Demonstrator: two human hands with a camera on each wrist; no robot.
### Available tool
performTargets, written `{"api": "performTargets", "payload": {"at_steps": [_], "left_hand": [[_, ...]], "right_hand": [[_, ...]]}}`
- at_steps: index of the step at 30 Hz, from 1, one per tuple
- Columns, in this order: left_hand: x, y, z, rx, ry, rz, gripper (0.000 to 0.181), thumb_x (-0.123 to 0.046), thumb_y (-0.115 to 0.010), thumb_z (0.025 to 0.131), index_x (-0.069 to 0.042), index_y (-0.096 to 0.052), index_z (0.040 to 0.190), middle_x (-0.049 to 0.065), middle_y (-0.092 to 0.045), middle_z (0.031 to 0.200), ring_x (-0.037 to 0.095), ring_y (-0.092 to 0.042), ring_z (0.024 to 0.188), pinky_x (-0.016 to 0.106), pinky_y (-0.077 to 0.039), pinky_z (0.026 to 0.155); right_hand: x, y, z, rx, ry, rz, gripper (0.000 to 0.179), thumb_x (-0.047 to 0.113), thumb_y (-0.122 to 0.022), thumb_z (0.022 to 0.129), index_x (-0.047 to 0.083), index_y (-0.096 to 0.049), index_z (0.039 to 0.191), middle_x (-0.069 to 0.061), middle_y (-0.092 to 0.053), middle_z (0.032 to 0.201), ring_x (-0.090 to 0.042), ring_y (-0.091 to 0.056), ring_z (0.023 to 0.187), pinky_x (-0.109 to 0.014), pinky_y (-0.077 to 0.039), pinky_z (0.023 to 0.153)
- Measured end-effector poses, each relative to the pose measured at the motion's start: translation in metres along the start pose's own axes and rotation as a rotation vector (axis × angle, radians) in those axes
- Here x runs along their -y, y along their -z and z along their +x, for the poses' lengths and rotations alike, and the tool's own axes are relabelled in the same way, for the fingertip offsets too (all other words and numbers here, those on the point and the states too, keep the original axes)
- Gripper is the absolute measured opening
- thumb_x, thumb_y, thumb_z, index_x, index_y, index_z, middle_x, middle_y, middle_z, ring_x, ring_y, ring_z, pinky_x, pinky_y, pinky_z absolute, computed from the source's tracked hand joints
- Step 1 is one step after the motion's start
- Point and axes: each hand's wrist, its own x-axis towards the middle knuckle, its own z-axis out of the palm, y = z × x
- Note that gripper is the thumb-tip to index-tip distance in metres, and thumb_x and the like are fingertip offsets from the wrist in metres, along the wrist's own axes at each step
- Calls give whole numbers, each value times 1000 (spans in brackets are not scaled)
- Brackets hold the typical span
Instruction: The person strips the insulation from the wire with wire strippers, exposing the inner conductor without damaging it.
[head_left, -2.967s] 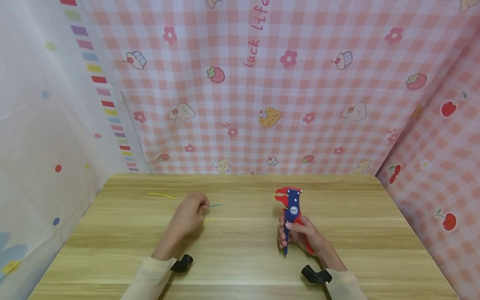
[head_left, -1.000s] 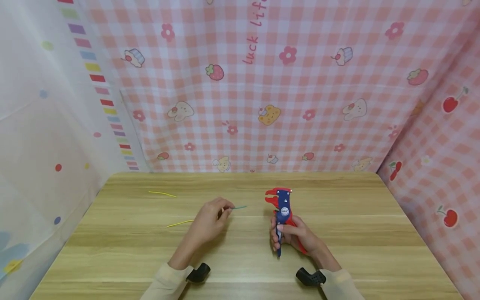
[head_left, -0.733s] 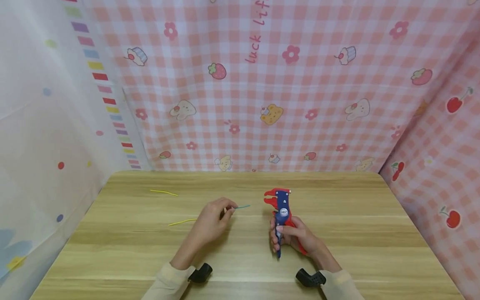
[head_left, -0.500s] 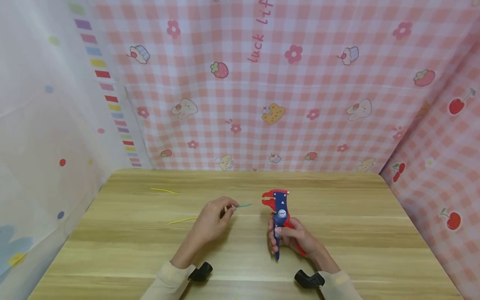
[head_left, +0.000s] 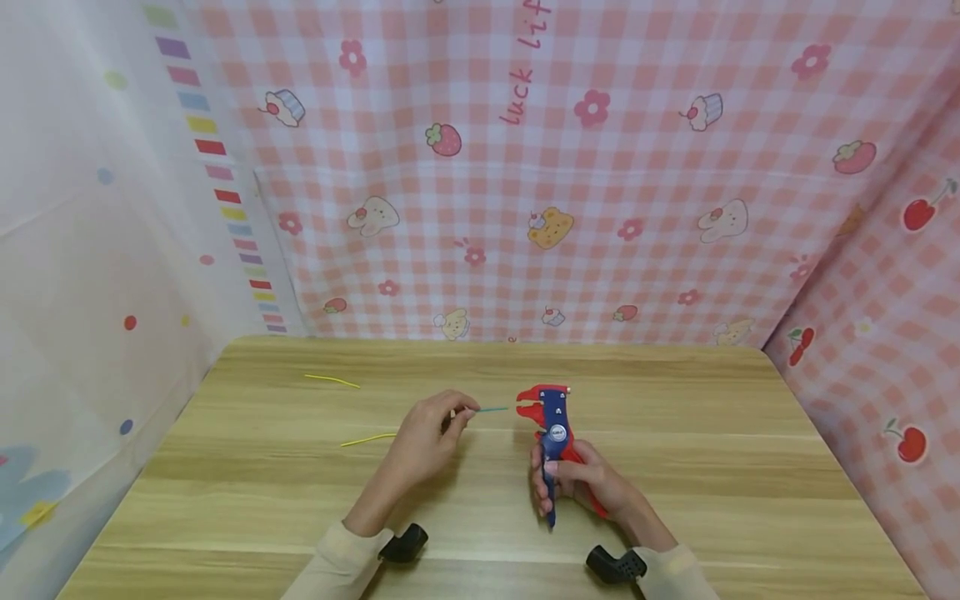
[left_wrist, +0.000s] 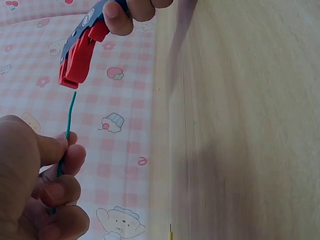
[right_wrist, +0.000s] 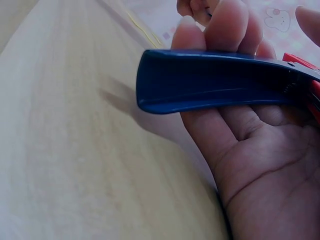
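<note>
My left hand (head_left: pixel 433 433) pinches a short green wire (left_wrist: pixel 69 117) between thumb and fingers, its free end pointing right. In my right hand (head_left: pixel 585 479) I grip a red and blue wire stripper (head_left: pixel 557 421) by its handles, held upright with its red jaws facing left. The wire's tip lies just short of the jaw mouth, with a small gap showing in the left wrist view. Seen from the right wrist, the blue handle (right_wrist: pixel 215 80) runs across the palm, with the fingers behind it.
Two yellow wires lie on the wooden table (head_left: pixel 465 533): one yellow wire (head_left: pixel 332 381) toward the back left, another yellow wire (head_left: pixel 367 439) partly behind the left hand. A checked pink curtain (head_left: pixel 487 183) hangs along the table's back edge.
My left hand has lifted the green wire away from the yellow wires and carried it right. The wire stripper has shifted left, so the wire tip and jaws are now close together.
</note>
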Motion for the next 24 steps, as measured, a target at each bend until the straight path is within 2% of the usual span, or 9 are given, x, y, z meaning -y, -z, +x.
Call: {"api": "performTargets", "payload": {"at_steps": [8,12,15,19,24], "left_hand": [[-3,0,1,18,-24,-46,9,-3,-63,100,-3,-71,103,9,-69,88,7,-52,71,21,-47,65],[-6,0,2,29,-19,-76,9,-1,-62,100,-4,-70,102,10,-68,87,7,-51,70,20,-46,63],[-7,0,2,26,-21,-90,10,0,-62,99,-5,-70,101,9,-67,85,6,-50,69,20,-45,62],[-8,0,1,27,-27,-103,9,1,-62,99,-2,-70,103,9,-67,86,5,-50,70,20,-46,62],[-12,0,1,43,-24,-88,10,0,-61,100,-2,-70,104,4,-67,89,6,-50,70,20,-46,62]], "right_hand": [[0,-6,2,-5,-17,-3,19,2,-37,103,0,-49,118,-3,-68,92,-16,-70,80,-32,-60,78],[-1,-7,3,-4,-24,-1,19,2,-37,104,0,-49,119,-2,-68,92,-15,-70,80,-32,-61,79],[-2,-7,3,-4,-27,-1,19,3,-37,104,0,-48,119,-2,-68,92,-15,-70,80,-32,-61,79],[-3,-7,3,0,-34,5,19,3,-39,104,1,-49,119,-2,-69,92,-15,-70,80,-33,-61,80],[-3,-8,4,19,-34,25,18,3,-38,103,1,-49,118,-2,-68,92,-15,-69,79,-34,-61,80]]}}
